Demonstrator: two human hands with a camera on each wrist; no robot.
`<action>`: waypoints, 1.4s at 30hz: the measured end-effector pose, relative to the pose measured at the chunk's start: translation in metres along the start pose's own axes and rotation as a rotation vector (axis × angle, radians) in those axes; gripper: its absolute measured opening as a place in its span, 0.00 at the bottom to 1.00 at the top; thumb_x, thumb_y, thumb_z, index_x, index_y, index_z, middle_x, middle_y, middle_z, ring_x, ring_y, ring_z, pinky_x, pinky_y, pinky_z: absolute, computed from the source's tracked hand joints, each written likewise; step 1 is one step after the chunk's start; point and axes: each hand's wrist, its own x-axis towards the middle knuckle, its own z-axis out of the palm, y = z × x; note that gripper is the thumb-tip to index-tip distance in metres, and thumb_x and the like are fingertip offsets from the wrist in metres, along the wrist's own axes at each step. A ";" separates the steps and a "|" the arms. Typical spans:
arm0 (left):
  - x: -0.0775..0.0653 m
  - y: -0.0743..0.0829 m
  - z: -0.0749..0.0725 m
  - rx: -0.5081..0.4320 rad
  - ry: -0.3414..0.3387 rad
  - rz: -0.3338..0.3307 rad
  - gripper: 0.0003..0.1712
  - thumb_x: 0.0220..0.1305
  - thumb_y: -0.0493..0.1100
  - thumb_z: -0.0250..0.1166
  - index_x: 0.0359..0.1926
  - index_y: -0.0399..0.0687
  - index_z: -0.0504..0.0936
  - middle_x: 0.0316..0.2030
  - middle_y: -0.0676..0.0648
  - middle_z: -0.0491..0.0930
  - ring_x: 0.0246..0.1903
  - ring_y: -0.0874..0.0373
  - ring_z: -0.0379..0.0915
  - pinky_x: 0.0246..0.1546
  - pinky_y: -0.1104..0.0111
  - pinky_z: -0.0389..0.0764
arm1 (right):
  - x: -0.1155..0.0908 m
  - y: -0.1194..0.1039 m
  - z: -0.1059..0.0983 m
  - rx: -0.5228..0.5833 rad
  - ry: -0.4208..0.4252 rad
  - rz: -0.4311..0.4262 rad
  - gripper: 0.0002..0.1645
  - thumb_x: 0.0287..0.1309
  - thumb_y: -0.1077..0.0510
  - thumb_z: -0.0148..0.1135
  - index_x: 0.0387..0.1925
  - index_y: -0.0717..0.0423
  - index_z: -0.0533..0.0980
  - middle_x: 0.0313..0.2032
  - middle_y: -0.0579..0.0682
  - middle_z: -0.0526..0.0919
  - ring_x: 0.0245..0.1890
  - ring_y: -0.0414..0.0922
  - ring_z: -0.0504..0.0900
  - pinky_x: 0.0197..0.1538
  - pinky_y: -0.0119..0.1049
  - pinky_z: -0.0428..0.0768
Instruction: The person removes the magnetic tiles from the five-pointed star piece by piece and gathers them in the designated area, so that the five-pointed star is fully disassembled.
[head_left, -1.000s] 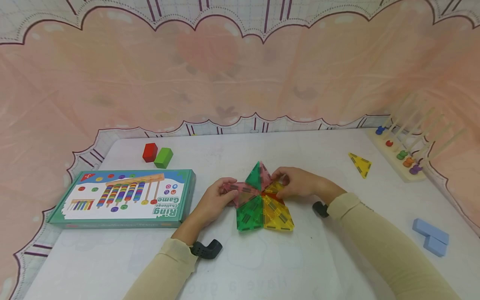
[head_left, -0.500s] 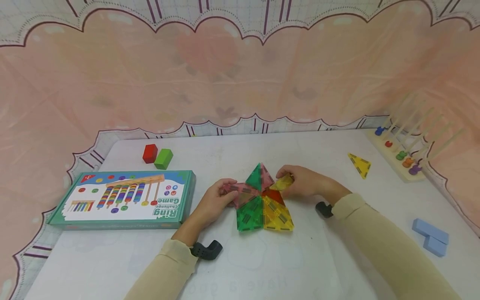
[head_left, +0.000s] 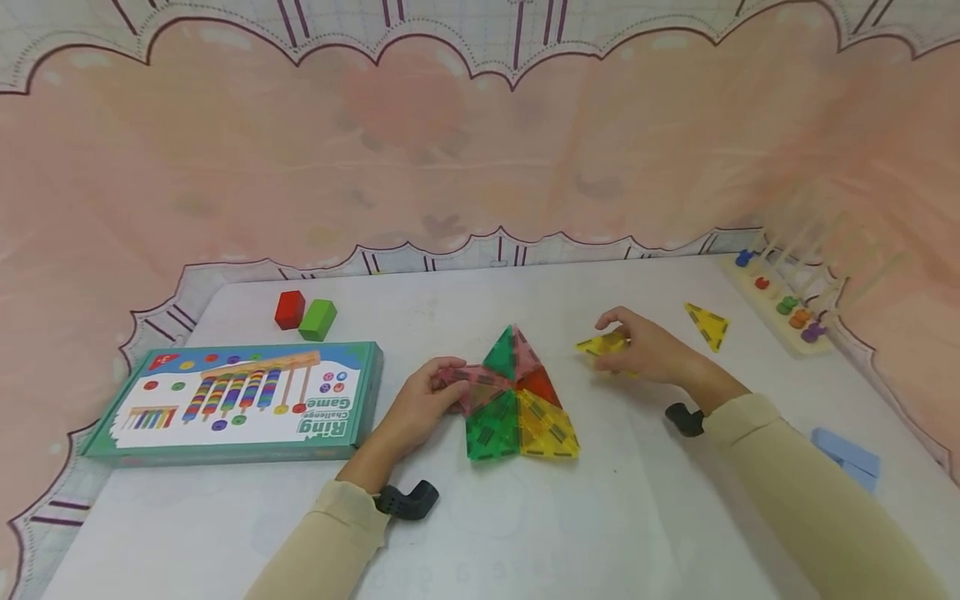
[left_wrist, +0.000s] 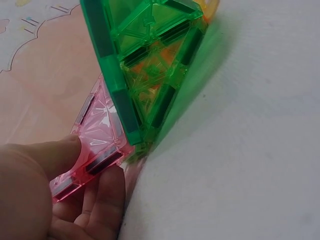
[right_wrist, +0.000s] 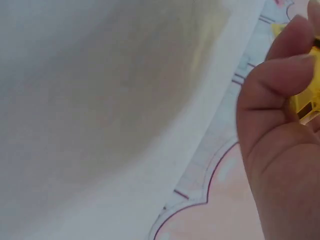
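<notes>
**Light and stiff, best taken by the edge**

A cluster of translucent tiles is stood on the white table, between the hands. Its pink tile is pinched between the thumb and fingers of the left hand. A yellow tile is gripped by the right hand, just right of the cluster and apart from it.

The tiles are judged light and rigid, of glossy plastic that may be slippery. Magnets are suggested by the dark strips along the edges, so neighbouring pieces could be tugged out of line. Hold is best taken on the outer rims; the thin clear faces could be scuffed. The cluster is probably weakest at its seams and might be folded by a hard squeeze.

At the left, a flat box is covered by a printed lid, so its contents cannot be seen. At the far right, small coloured figures are carried on a pale peg board; whether they are threaded onto the pegs cannot be told.
</notes>
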 end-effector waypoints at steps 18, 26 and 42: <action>0.002 -0.002 0.000 0.019 0.008 0.003 0.21 0.60 0.45 0.59 0.54 0.52 0.69 0.40 0.49 0.77 0.38 0.55 0.73 0.38 0.65 0.75 | -0.021 0.027 -0.019 -0.066 0.107 0.115 0.41 0.42 0.41 0.67 0.57 0.50 0.64 0.56 0.59 0.65 0.51 0.55 0.67 0.48 0.50 0.70; 0.003 -0.002 -0.001 0.029 0.009 -0.025 0.22 0.60 0.44 0.59 0.56 0.49 0.69 0.40 0.48 0.77 0.38 0.55 0.73 0.38 0.65 0.75 | -0.027 0.035 -0.024 0.020 0.161 0.034 0.26 0.52 0.46 0.61 0.50 0.54 0.69 0.56 0.57 0.66 0.59 0.57 0.60 0.56 0.53 0.61; -0.011 0.021 0.001 0.042 0.011 -0.035 0.21 0.61 0.42 0.58 0.55 0.46 0.68 0.40 0.47 0.77 0.38 0.55 0.73 0.39 0.65 0.74 | -0.039 0.045 -0.038 0.024 0.266 0.042 0.39 0.53 0.41 0.58 0.62 0.51 0.59 0.54 0.61 0.64 0.47 0.56 0.66 0.42 0.48 0.73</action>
